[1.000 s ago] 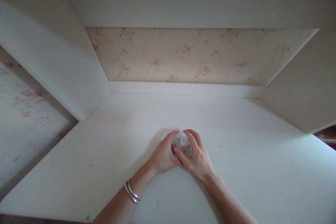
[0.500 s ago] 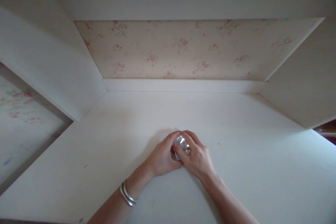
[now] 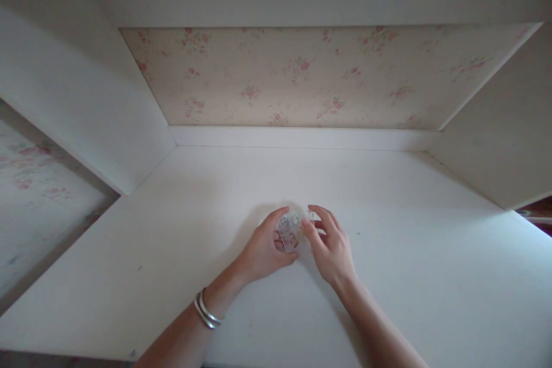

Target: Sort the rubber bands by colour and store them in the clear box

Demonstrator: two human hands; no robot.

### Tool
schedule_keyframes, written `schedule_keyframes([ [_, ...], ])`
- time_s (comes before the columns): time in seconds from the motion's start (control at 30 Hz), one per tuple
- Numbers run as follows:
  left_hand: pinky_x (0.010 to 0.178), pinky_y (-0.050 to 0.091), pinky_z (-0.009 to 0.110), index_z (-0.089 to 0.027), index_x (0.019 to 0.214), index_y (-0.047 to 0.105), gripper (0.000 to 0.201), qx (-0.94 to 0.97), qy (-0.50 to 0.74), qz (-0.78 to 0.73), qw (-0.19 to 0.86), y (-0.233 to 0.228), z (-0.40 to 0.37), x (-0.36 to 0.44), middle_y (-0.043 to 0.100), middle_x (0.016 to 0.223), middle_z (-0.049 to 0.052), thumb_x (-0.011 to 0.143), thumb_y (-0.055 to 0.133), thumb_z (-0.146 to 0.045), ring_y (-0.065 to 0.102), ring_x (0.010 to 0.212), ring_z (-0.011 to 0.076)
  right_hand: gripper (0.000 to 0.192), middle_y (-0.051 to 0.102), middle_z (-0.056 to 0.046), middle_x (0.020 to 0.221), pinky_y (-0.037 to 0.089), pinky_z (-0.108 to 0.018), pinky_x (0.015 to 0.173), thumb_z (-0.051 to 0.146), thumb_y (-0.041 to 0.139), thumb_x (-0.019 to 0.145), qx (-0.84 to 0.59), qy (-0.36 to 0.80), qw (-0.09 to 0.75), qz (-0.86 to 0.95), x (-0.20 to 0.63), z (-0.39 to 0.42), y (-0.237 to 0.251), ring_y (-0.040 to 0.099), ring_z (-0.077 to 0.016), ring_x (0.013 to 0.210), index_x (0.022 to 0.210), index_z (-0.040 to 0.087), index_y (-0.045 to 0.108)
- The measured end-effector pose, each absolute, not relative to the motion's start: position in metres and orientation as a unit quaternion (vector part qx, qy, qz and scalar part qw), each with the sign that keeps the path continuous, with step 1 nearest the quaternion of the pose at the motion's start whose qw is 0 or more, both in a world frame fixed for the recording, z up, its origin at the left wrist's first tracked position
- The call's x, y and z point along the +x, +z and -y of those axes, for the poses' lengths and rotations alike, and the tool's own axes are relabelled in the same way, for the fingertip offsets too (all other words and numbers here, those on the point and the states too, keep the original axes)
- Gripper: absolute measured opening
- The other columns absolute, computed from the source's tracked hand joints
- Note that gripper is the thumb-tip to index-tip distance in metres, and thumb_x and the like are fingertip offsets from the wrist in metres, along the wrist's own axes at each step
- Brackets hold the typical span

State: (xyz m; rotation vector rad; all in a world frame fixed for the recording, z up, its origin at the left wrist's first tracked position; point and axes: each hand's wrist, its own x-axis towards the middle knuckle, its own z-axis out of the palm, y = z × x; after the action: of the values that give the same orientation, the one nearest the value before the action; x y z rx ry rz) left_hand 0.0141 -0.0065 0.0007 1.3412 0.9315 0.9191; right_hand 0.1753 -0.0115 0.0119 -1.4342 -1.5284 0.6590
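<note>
A small clear plastic case (image 3: 290,230) with tiny items inside sits just above the white desk top (image 3: 409,253), near the middle. My left hand (image 3: 264,248), with silver bangles on the wrist, grips the case between thumb and fingers. My right hand (image 3: 331,246) hovers at the case's right edge, its fingers spread and its thumb tip touching or nearly touching the case. What the case holds is too small to tell.
White side panels (image 3: 86,109) rise on the left and right of the desk. A floral papered back wall (image 3: 302,77) closes the alcove, with a white board overhead. A dark gap shows at the far right edge (image 3: 537,213).
Both hands were wrapped around the case; now my right hand has loosened and spread its fingers while the left keeps hold. The case has turned to show its flat face.
</note>
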Motion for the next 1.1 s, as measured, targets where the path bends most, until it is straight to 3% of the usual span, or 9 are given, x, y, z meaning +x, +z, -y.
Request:
schedule_keyframes([
  [0.17,0.075,0.056,0.033,-0.022,0.136,0.028,0.086,0.555,0.413,-0.413,0.592,0.007,0.007,0.013,0.054,0.121,0.014,0.064,0.074,-0.013,0.066,0.090,0.0207,0.043,0.059,-0.008,0.115,0.051,-0.028,0.070,0.050,0.047,0.086,-0.591,0.309,0.488,0.563,0.182,0.005,0.015,0.062,-0.0172,0.086,0.118,0.023,0.055],
  [0.4,0.077,0.055,0.031,-0.023,0.137,0.025,0.087,0.541,0.438,-0.422,0.581,0.009,0.004,0.008,0.056,0.120,0.013,0.066,0.075,-0.016,0.065,0.094,0.0211,0.046,0.051,-0.007,0.129,0.043,-0.037,0.094,0.051,0.049,0.084,-0.630,0.230,0.446,0.593,0.184,-0.004,0.005,0.052,-0.0216,0.111,0.122,0.026,0.056],
  [0.53,0.076,0.055,0.029,-0.027,0.136,0.026,0.087,0.520,0.467,-0.436,0.567,0.009,0.001,0.005,0.045,0.134,0.013,0.065,0.077,-0.019,0.065,0.095,0.0206,0.048,0.053,-0.007,0.126,0.047,-0.037,0.088,0.053,0.049,0.083,-0.644,0.220,0.418,0.602,0.184,-0.009,-0.004,0.056,-0.0217,0.105,0.122,0.024,0.056],
  [0.67,0.077,0.055,0.029,-0.026,0.138,0.026,0.090,0.496,0.480,-0.498,0.525,0.007,-0.014,-0.005,0.043,0.136,0.015,0.065,0.078,-0.024,0.066,0.091,0.0190,0.046,0.054,-0.007,0.124,0.049,-0.034,0.083,0.052,0.050,0.083,-0.633,0.203,0.414,0.622,0.184,-0.013,-0.012,0.059,-0.0202,0.098,0.120,0.025,0.057],
  [0.83,0.074,0.054,0.031,-0.027,0.140,0.026,0.093,0.587,0.434,-0.577,0.366,0.011,-0.059,-0.030,0.051,0.129,0.013,0.063,0.078,-0.025,0.067,0.078,0.0161,0.044,0.054,-0.006,0.124,0.050,-0.033,0.082,0.052,0.050,0.083,-0.624,0.205,0.409,0.634,0.186,-0.015,-0.016,0.060,-0.0194,0.097,0.119,0.027,0.057],
  [1.0,0.085,0.049,0.037,-0.021,0.140,0.026,0.085,0.679,0.304,-0.653,0.142,0.036,-0.105,-0.069,0.058,0.117,0.012,0.068,0.071,-0.021,0.064,0.090,0.0222,0.045,0.053,-0.005,0.125,0.050,-0.034,0.082,0.054,0.050,0.083,-0.625,0.213,0.405,0.633,0.187,-0.016,-0.016,0.059,-0.0200,0.099,0.119,0.028,0.057],
  [1.1,0.089,0.046,0.040,-0.022,0.142,0.024,0.075,0.717,0.207,-0.665,0.026,0.049,-0.118,-0.088,0.055,0.121,0.014,0.076,0.059,-0.015,0.061,0.099,0.0267,0.044,0.053,-0.005,0.125,0.049,-0.034,0.085,0.054,0.050,0.083,-0.622,0.218,0.399,0.637,0.187,-0.016,-0.014,0.059,-0.0198,0.100,0.118,0.027,0.057],
])
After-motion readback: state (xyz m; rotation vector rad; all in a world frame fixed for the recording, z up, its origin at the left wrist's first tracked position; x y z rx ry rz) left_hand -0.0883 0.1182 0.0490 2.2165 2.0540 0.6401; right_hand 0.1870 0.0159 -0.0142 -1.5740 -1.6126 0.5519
